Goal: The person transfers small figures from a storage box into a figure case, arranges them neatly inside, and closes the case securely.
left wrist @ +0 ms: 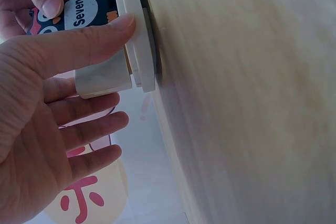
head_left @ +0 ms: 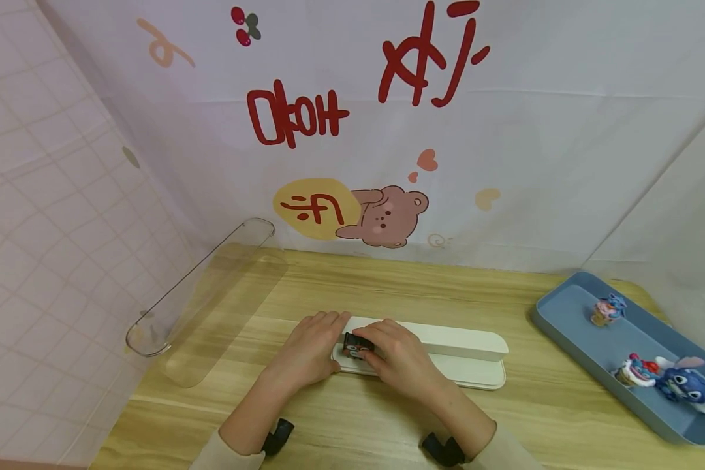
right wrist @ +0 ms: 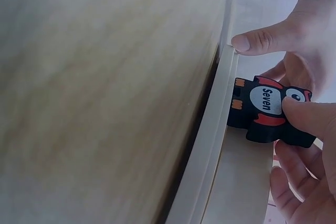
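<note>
A long white two-step display stand (head_left: 470, 372) lies on the wooden table in front of me. My right hand (head_left: 402, 356) pinches a small black and red owl figure (right wrist: 265, 103) with "Seven" on its white belly. The owl is upright on the lower step near the left end, its feet right at the surface. My left hand (head_left: 314, 346) holds that end of the stand, thumb at the front edge and fingers behind the raised step. In the left wrist view, the left thumb crosses in front of the owl's lower side.
A clear plastic cover (head_left: 229, 307) leans at the left by the tiled wall sheet. At the right, a blue tray (head_left: 576, 326) holds a pink figure (head_left: 606, 312), a cupcake-like figure (head_left: 636, 372) and a big-eared blue figure (head_left: 684, 384). A printed white sheet (head_left: 534, 130) hangs behind the table.
</note>
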A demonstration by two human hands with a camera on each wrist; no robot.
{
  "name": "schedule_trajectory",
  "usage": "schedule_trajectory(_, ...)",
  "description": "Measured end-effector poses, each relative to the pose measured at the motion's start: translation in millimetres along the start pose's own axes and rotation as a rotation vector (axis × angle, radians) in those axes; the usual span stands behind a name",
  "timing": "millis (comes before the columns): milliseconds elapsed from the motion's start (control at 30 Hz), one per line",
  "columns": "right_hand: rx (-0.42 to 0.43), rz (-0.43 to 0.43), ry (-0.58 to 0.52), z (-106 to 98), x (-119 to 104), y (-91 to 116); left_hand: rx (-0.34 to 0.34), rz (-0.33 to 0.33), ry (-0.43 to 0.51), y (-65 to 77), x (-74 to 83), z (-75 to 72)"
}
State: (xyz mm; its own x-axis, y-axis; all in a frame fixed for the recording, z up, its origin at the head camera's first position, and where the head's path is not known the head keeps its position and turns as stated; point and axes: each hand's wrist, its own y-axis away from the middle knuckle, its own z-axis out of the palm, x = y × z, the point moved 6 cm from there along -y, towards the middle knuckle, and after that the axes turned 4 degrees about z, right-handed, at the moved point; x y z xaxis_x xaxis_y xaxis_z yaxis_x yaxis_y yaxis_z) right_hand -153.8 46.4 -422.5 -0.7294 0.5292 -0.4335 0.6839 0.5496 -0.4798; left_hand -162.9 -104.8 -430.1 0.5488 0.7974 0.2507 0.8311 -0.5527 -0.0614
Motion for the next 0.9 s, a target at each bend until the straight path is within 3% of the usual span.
schedule_trajectory(533,0.023,0.001,0.027,-6.9,0.6,1.7,-0.004,-0.005,-0.012,0.3,0.2,-0.1)
schedule_trajectory(900,0.113,-0.018,0.066,-44.2,5.4,10.6,0.000,-0.006,-0.010,-0.3,-0.9,0.6)
